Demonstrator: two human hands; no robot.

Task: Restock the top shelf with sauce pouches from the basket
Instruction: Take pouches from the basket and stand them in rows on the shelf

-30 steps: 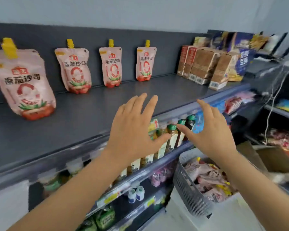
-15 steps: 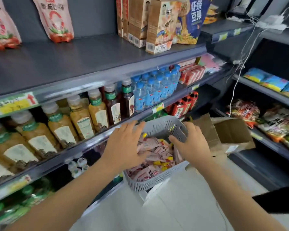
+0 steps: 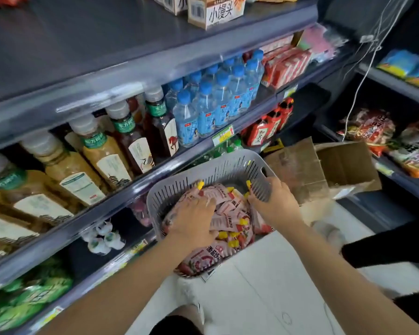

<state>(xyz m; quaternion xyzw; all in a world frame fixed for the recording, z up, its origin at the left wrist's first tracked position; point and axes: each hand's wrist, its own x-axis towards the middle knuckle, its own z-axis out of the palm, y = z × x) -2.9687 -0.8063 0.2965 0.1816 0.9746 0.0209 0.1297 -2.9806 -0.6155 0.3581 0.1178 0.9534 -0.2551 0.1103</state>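
Note:
A grey slotted basket (image 3: 203, 163) stands on a white surface (image 3: 252, 293) in front of the shelves. It is full of pink sauce pouches (image 3: 228, 223) with yellow caps. My left hand (image 3: 194, 218) lies on top of the pile with its fingers spread over the pouches. My right hand (image 3: 276, 204) is at the basket's right wall, its fingertips down among the pouches and partly hidden, so its hold is unclear. The dark top shelf (image 3: 107, 39) runs across the upper left; no pouches on it show in this view.
Snack cartons (image 3: 215, 10) stand on the top shelf at the right. The shelf below holds tea bottles (image 3: 131, 141) and blue-capped water bottles (image 3: 215, 100). An open cardboard box (image 3: 336, 170) sits right of the basket. More packed shelves fill the far right.
My view has dropped from the top shelf to the basket. Both hands came down from shelf height, reached the basket rim, and now lie in among the pouches.

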